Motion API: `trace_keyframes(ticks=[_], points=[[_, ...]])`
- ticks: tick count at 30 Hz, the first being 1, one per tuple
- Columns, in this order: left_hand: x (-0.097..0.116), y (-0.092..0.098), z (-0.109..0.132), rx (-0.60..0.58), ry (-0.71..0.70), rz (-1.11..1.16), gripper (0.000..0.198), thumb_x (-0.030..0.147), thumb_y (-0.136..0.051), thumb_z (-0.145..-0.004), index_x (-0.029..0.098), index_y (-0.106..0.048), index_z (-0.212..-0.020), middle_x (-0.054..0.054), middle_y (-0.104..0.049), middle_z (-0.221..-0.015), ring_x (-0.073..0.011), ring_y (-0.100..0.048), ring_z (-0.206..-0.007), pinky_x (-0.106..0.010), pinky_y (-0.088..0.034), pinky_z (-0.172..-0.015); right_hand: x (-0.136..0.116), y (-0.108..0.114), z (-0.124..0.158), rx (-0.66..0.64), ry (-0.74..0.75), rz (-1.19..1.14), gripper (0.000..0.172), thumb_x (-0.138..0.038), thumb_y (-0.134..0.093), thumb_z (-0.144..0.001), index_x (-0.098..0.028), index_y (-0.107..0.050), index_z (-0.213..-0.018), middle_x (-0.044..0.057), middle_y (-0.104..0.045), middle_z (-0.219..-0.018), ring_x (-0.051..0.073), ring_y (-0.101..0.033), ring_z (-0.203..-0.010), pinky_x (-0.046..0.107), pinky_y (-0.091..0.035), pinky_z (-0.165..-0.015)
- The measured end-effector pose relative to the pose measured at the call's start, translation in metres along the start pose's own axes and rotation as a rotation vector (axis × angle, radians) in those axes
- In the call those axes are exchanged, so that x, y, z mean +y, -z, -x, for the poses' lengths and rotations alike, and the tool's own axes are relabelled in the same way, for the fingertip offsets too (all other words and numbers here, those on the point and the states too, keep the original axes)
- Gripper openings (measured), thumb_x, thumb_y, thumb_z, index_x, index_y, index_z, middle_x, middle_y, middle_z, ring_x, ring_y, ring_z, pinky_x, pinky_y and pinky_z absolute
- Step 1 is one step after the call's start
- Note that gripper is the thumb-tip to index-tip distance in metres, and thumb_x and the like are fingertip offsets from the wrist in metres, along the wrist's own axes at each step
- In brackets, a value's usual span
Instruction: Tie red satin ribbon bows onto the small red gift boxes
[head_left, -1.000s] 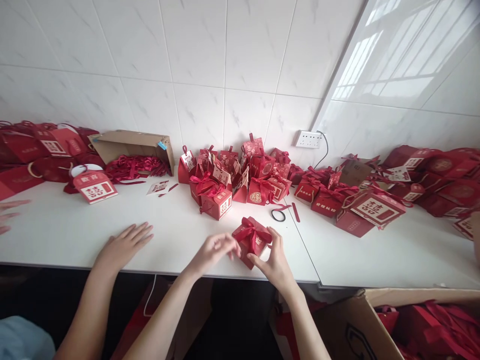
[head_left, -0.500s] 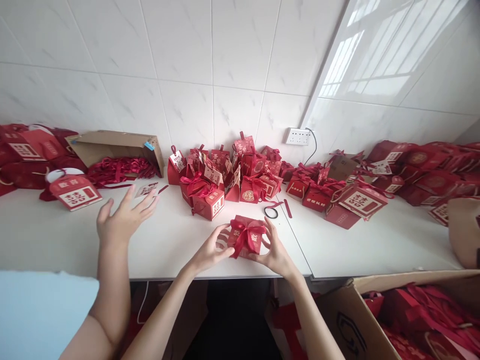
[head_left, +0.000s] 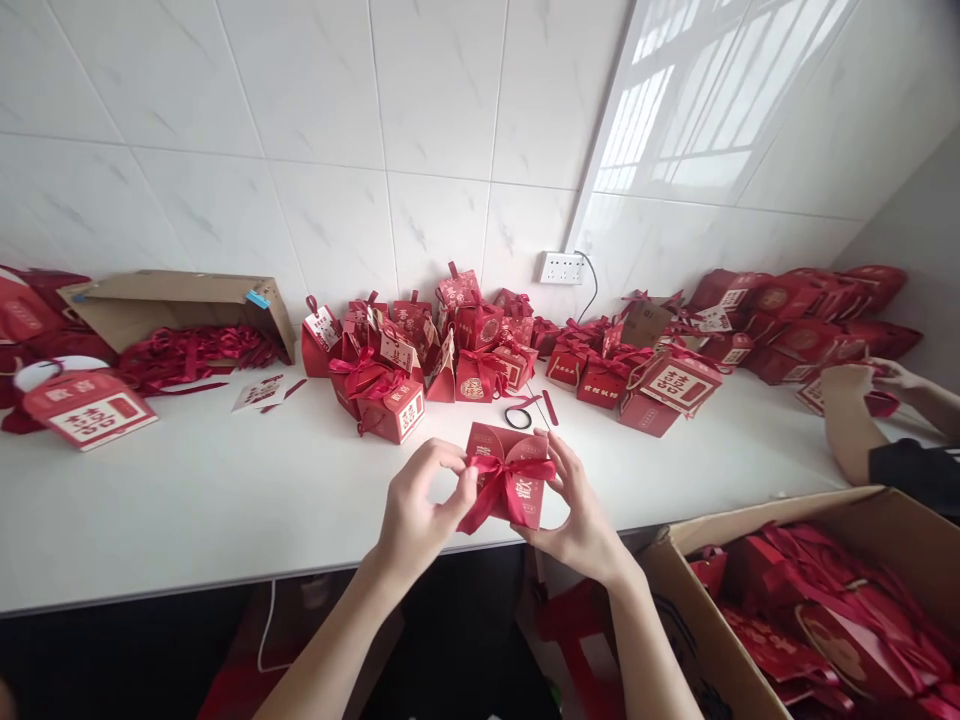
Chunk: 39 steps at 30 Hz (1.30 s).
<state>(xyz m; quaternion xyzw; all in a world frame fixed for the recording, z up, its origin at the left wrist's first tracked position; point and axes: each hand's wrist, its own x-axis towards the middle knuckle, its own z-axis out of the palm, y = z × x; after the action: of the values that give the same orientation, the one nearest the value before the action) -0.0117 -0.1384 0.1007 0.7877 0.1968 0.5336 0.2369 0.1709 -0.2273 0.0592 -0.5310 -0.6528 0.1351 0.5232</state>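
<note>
A white-tiled wall backs a long white table that runs the width of the view. At the far left lies one red gift bag with a white label. Behind it one brown cardboard box rests on its side, and a heap of red ribbons spills from its mouth. One loose printed tag lies flat just to the right. In the middle, against the wall, small red gift boxes stand packed together, too crowded to count. At the table's front edge the left hand pinches the left loop of the one ribbon bow between thumb and fingertips. The bow is tied on a single small red gift box. The right hand grips that box's right side. Whether the box rests on the table or is lifted cannot be told. One black ring lies just behind it, and one white wall socket sits above. Farther right larger red boxes crowd the table. At the far right another person's arm reaches onto the table. One open cardboard carton at the lower right is filled with red bags.
</note>
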Motion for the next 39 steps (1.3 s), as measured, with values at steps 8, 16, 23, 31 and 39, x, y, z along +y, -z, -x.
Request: trace_keyframes(ticks=[8,16,23,31,39], points=[[0.036,-0.023,0.011,0.072,-0.474,-0.173,0.014,0.006,-0.06,-0.077,0.017,-0.051,-0.076,-0.004,-0.069,-0.083,-0.0132,-0.061,-0.072,-0.027,-0.05,-0.065,-0.009,0.001,0.008,0.084,0.113,-0.011,0.091,-0.021,-0.07,-0.074,-0.034,-0.014,-0.145,0.01,-0.025,-0.149,0.027,-0.031,-0.136,0.046,-0.045,-0.102],[0.048,-0.015,0.016,0.133,-0.603,-0.187,0.01,0.007,-0.06,-0.077,0.014,-0.053,-0.073,-0.006,-0.073,-0.08,-0.0126,-0.063,-0.063,-0.028,-0.047,-0.061,-0.022,0.002,0.011,0.126,0.166,-0.047,0.091,-0.021,-0.072,-0.073,-0.034,-0.017,-0.145,0.008,-0.024,-0.151,0.027,-0.029,-0.137,0.043,-0.046,-0.101],[0.061,-0.006,0.022,0.169,-0.628,-0.246,0.006,0.009,-0.06,-0.078,0.013,-0.055,-0.078,-0.005,-0.074,-0.08,-0.0077,-0.06,-0.053,-0.027,-0.044,-0.055,-0.031,0.003,0.018,0.127,0.207,-0.09,0.088,-0.02,-0.071,-0.075,-0.034,-0.019,-0.145,0.007,-0.027,-0.15,0.026,-0.028,-0.137,0.04,-0.045,-0.103],[0.068,0.008,0.026,0.15,-0.616,-0.253,0.008,0.008,-0.062,-0.078,0.012,-0.056,-0.082,-0.009,-0.074,-0.083,-0.0087,-0.063,-0.054,-0.027,-0.046,-0.056,-0.04,-0.004,0.013,0.124,0.242,-0.096,0.092,-0.027,-0.074,-0.073,-0.034,-0.017,-0.145,0.008,-0.025,-0.15,0.029,-0.025,-0.138,0.046,-0.042,-0.104],[0.072,0.012,0.023,0.186,-0.611,-0.266,0.006,0.011,-0.06,-0.081,0.014,-0.055,-0.08,-0.008,-0.075,-0.082,-0.0081,-0.062,-0.053,-0.026,-0.047,-0.055,-0.044,0.0,0.014,0.139,0.267,-0.054,0.088,-0.025,-0.072,-0.075,-0.033,-0.018,-0.145,0.008,-0.027,-0.149,0.028,-0.026,-0.138,0.046,-0.042,-0.104]])
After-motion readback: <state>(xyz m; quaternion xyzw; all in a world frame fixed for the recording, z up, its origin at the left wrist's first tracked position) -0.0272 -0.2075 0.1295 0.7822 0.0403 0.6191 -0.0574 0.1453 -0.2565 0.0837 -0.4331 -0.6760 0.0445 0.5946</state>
